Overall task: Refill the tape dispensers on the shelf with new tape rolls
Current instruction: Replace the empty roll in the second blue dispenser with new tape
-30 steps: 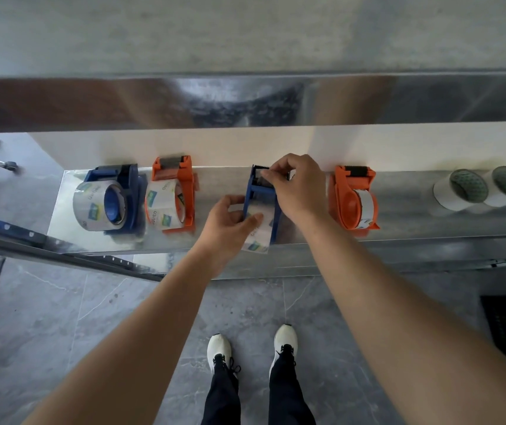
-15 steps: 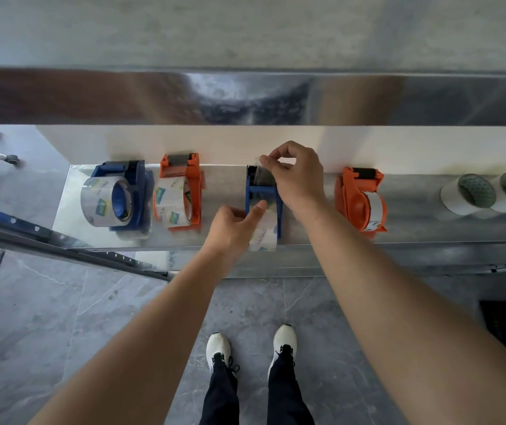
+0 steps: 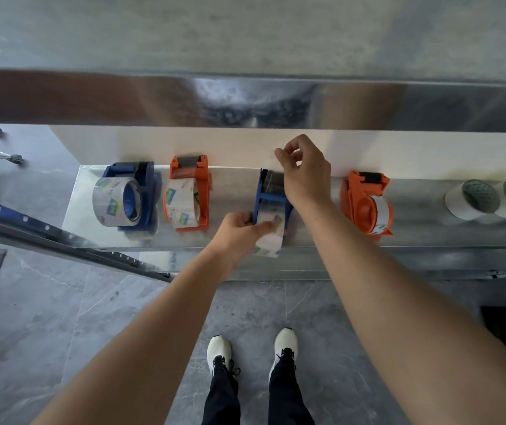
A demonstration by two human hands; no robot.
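Observation:
Four tape dispensers lie in a row on the metal shelf (image 3: 239,185). The middle blue dispenser (image 3: 268,197) carries a clear printed tape roll (image 3: 271,237). My left hand (image 3: 239,231) grips that roll and the dispenser's near end. My right hand (image 3: 304,170) hovers over the dispenser's cutter end, thumb and forefinger pinched on the clear tape end, which is barely visible. To the left lie a blue dispenser (image 3: 135,191) and an orange dispenser (image 3: 189,191), both loaded. To the right is an orange dispenser (image 3: 365,200) with a thin roll.
Two spare white tape rolls (image 3: 472,199) stand at the shelf's right end. An upper metal shelf lip (image 3: 245,102) overhangs the row. A dark slanted rail (image 3: 61,237) crosses at the left. My feet stand on grey tiled floor below.
My right hand has lifted from the dispenser's cutter end toward the back wall, pinching the tape end. My left hand stays on the roll.

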